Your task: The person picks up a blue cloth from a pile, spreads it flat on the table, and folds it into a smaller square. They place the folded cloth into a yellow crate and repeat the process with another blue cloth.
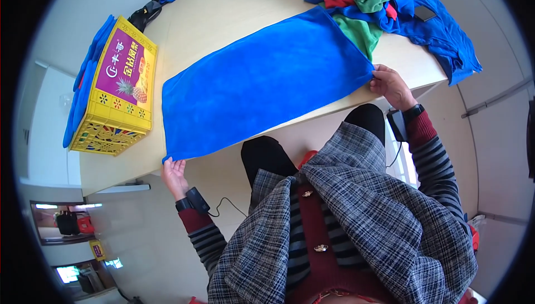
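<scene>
a large bright blue microfibre cloth [267, 83] lies spread flat on the pale wooden table [223, 8], its near edge along the table's near edge. the left hand [174, 175] pinches the cloth's near left corner; the right hand [392, 85] pinches the near right corner. a heap of blue, green and red cloths [379, 0] sits at the far right corner, a yellow plastic crate [117, 95] by the left edge.

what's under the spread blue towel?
The blue towel lies flat on the pale table, each hand holding a near corner. Anything beneath is covered; no bulge shows.
</scene>
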Demonstrator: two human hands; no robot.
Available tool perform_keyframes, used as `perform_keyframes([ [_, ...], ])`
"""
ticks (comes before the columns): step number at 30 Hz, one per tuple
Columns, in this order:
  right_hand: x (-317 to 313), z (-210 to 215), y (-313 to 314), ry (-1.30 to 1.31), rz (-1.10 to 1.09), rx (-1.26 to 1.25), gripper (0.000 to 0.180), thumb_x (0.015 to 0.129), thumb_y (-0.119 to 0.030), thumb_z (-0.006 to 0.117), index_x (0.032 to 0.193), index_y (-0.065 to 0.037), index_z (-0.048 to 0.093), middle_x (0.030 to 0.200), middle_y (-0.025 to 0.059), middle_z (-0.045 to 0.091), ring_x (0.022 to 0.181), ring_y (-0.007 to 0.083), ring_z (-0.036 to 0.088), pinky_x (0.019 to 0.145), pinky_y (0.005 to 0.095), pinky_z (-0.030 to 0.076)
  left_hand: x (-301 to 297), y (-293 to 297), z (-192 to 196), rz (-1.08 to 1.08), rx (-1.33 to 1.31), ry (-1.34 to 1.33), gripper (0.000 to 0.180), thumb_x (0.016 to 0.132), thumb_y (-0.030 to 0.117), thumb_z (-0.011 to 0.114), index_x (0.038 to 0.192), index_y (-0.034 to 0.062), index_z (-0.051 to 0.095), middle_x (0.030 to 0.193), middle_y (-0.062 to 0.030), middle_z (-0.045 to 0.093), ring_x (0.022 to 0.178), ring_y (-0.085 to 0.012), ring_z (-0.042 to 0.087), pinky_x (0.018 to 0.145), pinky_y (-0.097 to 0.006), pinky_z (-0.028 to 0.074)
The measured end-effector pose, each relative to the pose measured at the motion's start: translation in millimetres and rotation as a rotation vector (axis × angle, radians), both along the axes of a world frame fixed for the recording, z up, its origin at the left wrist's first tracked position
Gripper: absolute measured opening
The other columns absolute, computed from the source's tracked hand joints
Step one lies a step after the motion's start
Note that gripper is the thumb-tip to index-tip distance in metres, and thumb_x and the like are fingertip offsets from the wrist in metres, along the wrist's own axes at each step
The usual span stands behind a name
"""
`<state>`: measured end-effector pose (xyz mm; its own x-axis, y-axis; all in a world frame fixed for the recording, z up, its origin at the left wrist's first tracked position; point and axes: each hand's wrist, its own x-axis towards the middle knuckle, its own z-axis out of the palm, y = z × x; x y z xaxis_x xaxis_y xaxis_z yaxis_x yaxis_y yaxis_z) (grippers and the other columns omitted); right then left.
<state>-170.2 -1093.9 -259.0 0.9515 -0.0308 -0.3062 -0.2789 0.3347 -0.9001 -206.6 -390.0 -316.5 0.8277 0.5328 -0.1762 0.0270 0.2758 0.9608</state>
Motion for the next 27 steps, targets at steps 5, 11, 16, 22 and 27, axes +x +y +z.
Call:
perform_keyframes([
  [5, -3.4, 8.8, 21.8, -0.009, -0.085, -0.184, 0.016, 0.103, -0.014, 0.057, 0.117, -0.007, 0.062, 0.089, -0.0029, 0.063, 0.075, 0.0068, 0.061, 0.073, 0.0224, 0.053, -1.6, -11.9, 6.0, 0.134, 0.029, -0.024, 0.019, 0.099, 0.02, 0.062, 0.11, 0.0059, 0.057, 0.101, -0.0113, 0.066, 0.084, -0.0214, 0.064, 0.077, -0.035, 0.057],
  [11, 15.9, 10.7, 28.2, -0.341, -0.154, -0.58, 0.021, 0.1, -0.007, 0.058, 0.12, -0.005, 0.062, 0.083, -0.0032, 0.059, 0.072, 0.0057, 0.056, 0.07, 0.0212, 0.05, 28.8, -49.3, 48.6, 0.197, 0.289, -0.141, 0.012, 0.101, 0.017, 0.062, 0.102, 0.0062, 0.057, 0.09, -0.004, 0.062, 0.075, -0.015, 0.06, 0.07, -0.029, 0.055],
  [16, 39.0, 69.0, 120.4, -0.664, 0.004, -0.676, 0.028, 0.098, 0.0, 0.058, 0.125, -0.01, 0.062, 0.083, -0.0029, 0.057, 0.073, 0.0046, 0.054, 0.068, 0.0215, 0.049, 81.2, -156.6, 129.1, 0.005, 0.72, -0.415, 0.016, 0.098, 0.007, 0.066, 0.086, 0.0038, 0.055, 0.075, 0.0061, 0.049, 0.067, -0.0042, 0.045, 0.059, -0.023, 0.04],
  [22, 27.0, 112.8, 227.4, -0.559, 0.447, -0.362, 0.025, 0.099, 0.001, 0.058, 0.122, -0.006, 0.064, 0.095, -0.0003, 0.064, 0.082, 0.0071, 0.06, 0.078, 0.0237, 0.054, 59.7, -298.0, 144.7, -0.327, 0.756, -0.555, 0.01, 0.093, 0.001, 0.071, 0.096, 0.0042, 0.062, 0.077, 0.0026, 0.056, 0.066, -0.0045, 0.05, 0.06, -0.023, 0.044],
  [27, 23.0, 109.8, 227.1, -0.541, 0.451, -0.276, 0.026, 0.099, 0.002, 0.056, 0.124, -0.003, 0.062, 0.102, 0.002, 0.065, 0.089, 0.0087, 0.062, 0.084, 0.0256, 0.055, 51.1, -305.4, 134.4, -0.313, 0.77, -0.616, 0.01, 0.092, -0.002, 0.07, 0.099, 0.0021, 0.065, 0.079, 0.0034, 0.059, 0.07, -0.0039, 0.053, 0.064, -0.022, 0.047],
])
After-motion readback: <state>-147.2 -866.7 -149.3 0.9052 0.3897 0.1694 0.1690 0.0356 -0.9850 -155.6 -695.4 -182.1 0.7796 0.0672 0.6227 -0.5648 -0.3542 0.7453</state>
